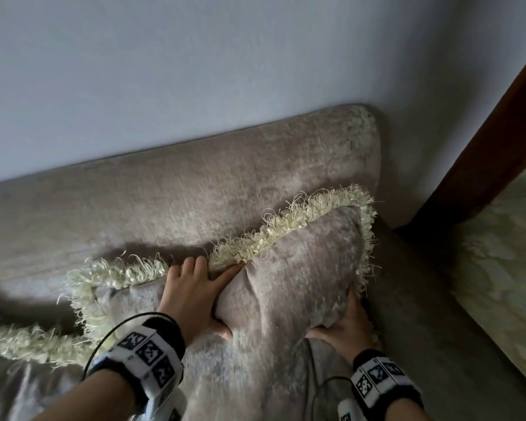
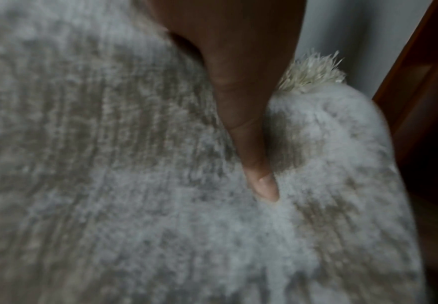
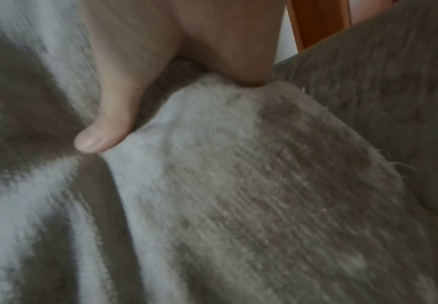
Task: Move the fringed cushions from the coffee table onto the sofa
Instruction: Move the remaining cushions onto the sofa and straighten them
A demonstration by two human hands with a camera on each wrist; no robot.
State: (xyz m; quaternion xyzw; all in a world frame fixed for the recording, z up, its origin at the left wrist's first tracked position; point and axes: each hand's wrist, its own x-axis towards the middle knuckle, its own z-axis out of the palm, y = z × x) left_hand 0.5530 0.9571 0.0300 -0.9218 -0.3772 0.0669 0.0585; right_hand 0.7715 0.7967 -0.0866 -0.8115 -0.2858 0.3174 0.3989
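A grey-beige fringed cushion (image 1: 286, 293) stands tilted against the sofa backrest (image 1: 195, 192), its cream fringe (image 1: 301, 220) along the top edge. My left hand (image 1: 195, 290) grips that top edge, fingers over the fringe and thumb (image 2: 254, 144) pressed into the cushion's face (image 2: 108, 164). My right hand (image 1: 346, 326) holds the lower right side of the cushion, thumb (image 3: 108, 123) on the front fabric (image 3: 238, 185) and fingers hidden behind it. The fringe of a second cushion (image 1: 22, 341) lies at the lower left on the sofa.
The sofa seat (image 1: 422, 329) runs along the right of the cushion. A dark wooden frame (image 1: 483, 141) and a pale patterned fabric surface (image 1: 498, 268) border the sofa's right end. A plain wall (image 1: 195, 71) rises behind the backrest.
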